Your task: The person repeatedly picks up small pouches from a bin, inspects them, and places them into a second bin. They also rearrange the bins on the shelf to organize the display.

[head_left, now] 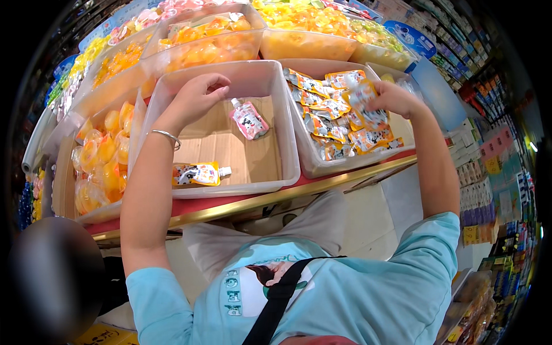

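The person stands close to a shop shelf with both arms stretched out over the bins. The right hand (394, 99) pinches an orange drink pouch (368, 103) by its top, holding it just above the right bin (310, 164), so it hangs over the pile of orange pouches (333, 123) already lying there. That bin is nearly full, and the pouches lie flat and overlap, which lets many fit. The left hand (195, 98) is curled loosely over the back part of the middle bin (276, 75); the fingers bend inward, but I cannot tell if they hold anything. A silver bracelet (167, 137) sits on that wrist. The middle bin is mostly bare, with a brown cardboard sheet (224, 149) on its floor. Just beside the left hand lies a pink pouch (248, 119), and near the front lies a yellow pouch (198, 173) on its side. Behind and to the left, more bins hold little orange jelly cups (100, 155), each kind kept in its own bin.
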`<state>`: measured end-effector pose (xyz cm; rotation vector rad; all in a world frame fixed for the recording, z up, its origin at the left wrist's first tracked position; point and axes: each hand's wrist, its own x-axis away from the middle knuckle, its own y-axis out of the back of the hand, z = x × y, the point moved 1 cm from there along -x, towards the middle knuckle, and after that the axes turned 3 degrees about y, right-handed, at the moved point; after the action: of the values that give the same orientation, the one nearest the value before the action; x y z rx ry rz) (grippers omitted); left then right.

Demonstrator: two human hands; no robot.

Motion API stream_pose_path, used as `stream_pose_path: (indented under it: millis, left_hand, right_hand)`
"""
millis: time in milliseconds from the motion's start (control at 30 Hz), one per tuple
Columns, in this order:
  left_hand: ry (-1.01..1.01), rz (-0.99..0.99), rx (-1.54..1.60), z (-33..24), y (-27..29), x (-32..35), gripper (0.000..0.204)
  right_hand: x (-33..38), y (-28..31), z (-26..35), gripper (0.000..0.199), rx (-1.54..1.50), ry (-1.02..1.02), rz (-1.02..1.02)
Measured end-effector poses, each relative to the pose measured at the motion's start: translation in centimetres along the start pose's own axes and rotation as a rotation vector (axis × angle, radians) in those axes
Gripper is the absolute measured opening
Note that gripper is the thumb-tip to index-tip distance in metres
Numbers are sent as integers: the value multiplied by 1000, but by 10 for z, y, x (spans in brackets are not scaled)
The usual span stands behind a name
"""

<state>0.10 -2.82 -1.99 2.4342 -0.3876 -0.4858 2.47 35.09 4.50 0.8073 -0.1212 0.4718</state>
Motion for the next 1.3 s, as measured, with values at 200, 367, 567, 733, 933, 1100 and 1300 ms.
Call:
stream_pose_path:
  millis: [200, 367, 567, 733, 933, 1100, 1300]
  left_hand:
    - [68, 55, -29, -5, -1, 3, 21]
    - [41, 75, -15, -1, -3, 1, 21]
    - [20, 85, -16, -3, -4, 2, 21]
    - [61, 63, -25, -6, -3, 8, 19]
    - [58, 72, -46, -6, -6, 1, 17]
    - [62, 63, -70, -10, -3, 6, 18]
    - [79, 84, -93, -13, -1, 8, 20]
  right_hand:
    - [1, -18, -3, 29, 952, -137, 88]
    - [-1, -42, -19, 22, 1344, -221, 258]
    - [6, -50, -37, 16, 1415, 70, -220]
    - [-6, -52, -1, 26, 1231, 60, -162]
    - [-48, -65, -15, 48, 948, 316, -94]
    - [-47, -87, 1, 40, 992, 342, -305]
    - [-40, -51, 7, 38, 376, 297, 41]
